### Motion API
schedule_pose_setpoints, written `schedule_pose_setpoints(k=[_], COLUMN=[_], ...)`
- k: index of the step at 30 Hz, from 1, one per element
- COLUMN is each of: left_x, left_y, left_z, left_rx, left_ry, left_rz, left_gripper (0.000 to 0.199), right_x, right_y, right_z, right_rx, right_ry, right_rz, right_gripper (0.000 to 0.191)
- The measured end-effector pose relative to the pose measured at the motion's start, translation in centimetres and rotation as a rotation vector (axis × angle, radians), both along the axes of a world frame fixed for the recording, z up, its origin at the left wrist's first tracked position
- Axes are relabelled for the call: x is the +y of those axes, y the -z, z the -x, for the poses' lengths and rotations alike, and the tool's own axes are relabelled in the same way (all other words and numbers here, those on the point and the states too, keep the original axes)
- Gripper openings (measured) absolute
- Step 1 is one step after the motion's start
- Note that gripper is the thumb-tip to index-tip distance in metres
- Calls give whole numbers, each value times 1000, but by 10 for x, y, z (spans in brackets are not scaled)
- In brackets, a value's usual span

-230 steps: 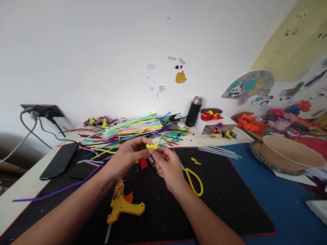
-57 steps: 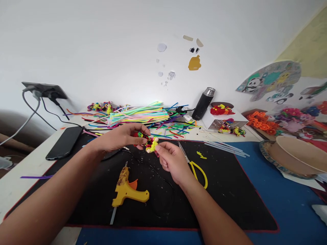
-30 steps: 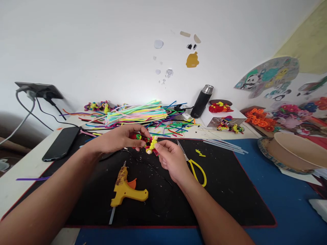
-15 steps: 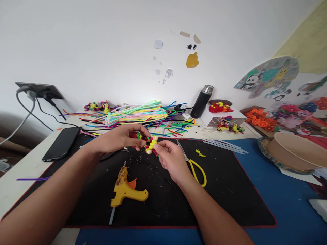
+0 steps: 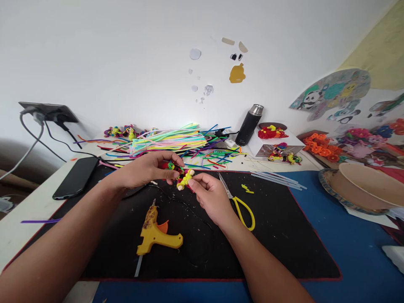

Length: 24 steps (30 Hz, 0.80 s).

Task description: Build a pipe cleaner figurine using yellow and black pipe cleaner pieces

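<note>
Between my two hands, above the black mat (image 5: 271, 252), is a small pipe cleaner figure (image 5: 185, 180) in yellow, red and green with pale round ends. My left hand (image 5: 154, 170) pinches its red and green part from the left, thumb and fingers closed around it. From the right, my right hand (image 5: 210, 195) grips the yellow part between thumb and fingers. My fingers hide some of the figure. Below the hands lies a yellow glue gun (image 5: 158, 235) with a glue stick in its back end. Scissors (image 5: 243, 208) with yellow handles rest beside my right hand.
Behind the mat lies a pile of coloured pipe cleaners (image 5: 170, 143). A black flask (image 5: 249, 126) stands near a white box (image 5: 277, 145). Clear glue sticks (image 5: 279, 181) and yellow snippets (image 5: 248, 189) lie to the right. A phone (image 5: 75, 179) is at left, a round bowl (image 5: 366, 185) far right.
The figure has turned and tilted slightly between my fingers, its yellow part shifting a little left. Both hands keep hold of it; the tools lie as before.
</note>
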<state>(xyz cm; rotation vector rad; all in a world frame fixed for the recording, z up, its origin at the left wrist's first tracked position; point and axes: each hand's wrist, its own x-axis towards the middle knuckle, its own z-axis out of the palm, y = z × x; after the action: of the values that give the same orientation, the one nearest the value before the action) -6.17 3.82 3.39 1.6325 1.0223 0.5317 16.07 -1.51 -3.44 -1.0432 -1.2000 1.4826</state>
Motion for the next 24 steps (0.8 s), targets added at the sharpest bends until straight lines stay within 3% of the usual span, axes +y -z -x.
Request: schedule_pose_setpoints(k=[8,13,17,24], left_x=[1,1,1,0], left_y=[1,-1,-1,0], left_z=[2,6,6,2], left_rx=[-10,-20,-28,-17], left_ry=[-26,-61,-10,22], left_rz=[-9,-38,-18,11], left_gripper=[44,44,42,43], right_x=[-2,-3,-3,-2], right_y=[-1,-8,-11,-7], right_z=[-1,-2,-3,-1], right_rx=[-159,-156,-163,-202], right_ry=[21,37,94,67], right_rz=[-113,-110,-98,-121], right_gripper=[31,37,38,35])
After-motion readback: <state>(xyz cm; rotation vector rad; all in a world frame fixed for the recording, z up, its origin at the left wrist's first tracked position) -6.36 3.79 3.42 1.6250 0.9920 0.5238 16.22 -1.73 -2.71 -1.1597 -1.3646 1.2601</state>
